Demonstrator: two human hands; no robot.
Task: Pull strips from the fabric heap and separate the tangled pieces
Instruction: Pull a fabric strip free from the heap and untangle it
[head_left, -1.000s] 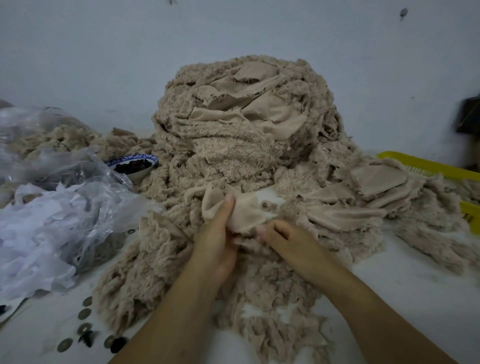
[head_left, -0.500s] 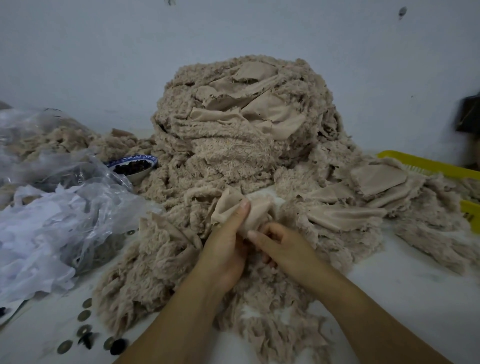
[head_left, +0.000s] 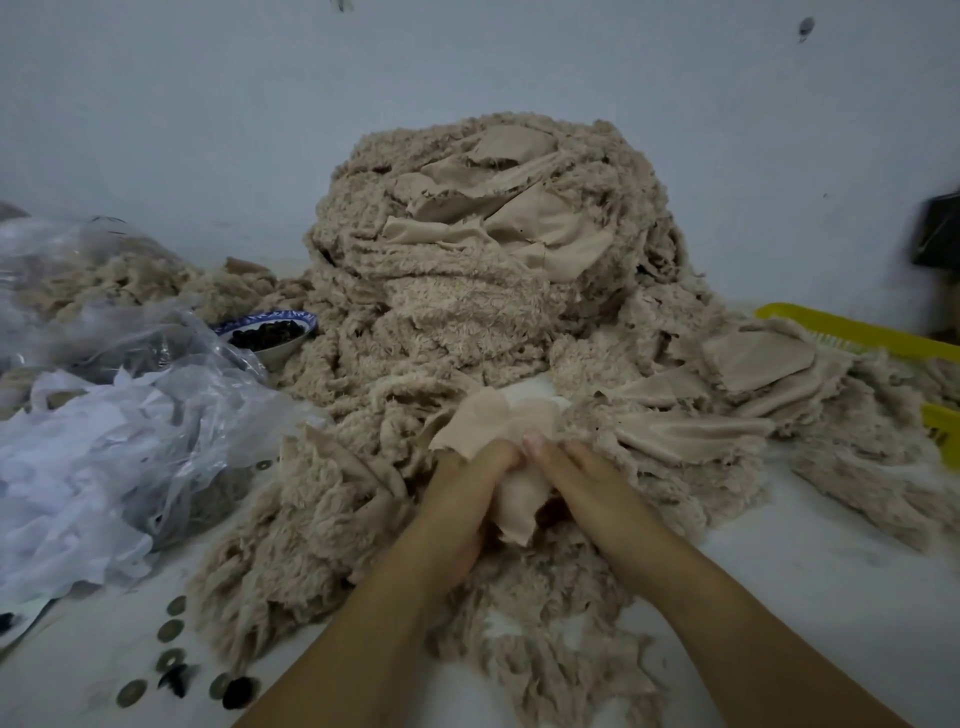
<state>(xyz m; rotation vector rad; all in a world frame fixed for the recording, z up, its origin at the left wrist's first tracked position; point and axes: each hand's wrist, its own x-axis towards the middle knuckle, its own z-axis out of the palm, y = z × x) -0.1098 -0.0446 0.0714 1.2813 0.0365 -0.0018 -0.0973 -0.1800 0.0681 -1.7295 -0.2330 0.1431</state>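
My left hand (head_left: 465, 499) and right hand (head_left: 587, 480) side by side, fingers of both curled, pinching smooth beige strip (head_left: 493, 423) at near foot of fluffy fabric heap (head_left: 483, 301).

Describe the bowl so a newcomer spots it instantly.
Start at the tall beige fabric heap mid-table. At its left foot, behind the clear plastic bags, sits the bowl. It alone has a blue-patterned rim and holds dark pieces.

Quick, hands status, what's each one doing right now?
Left hand: closed, gripping the smooth fabric strip.
Right hand: closed, pinching the same strip.
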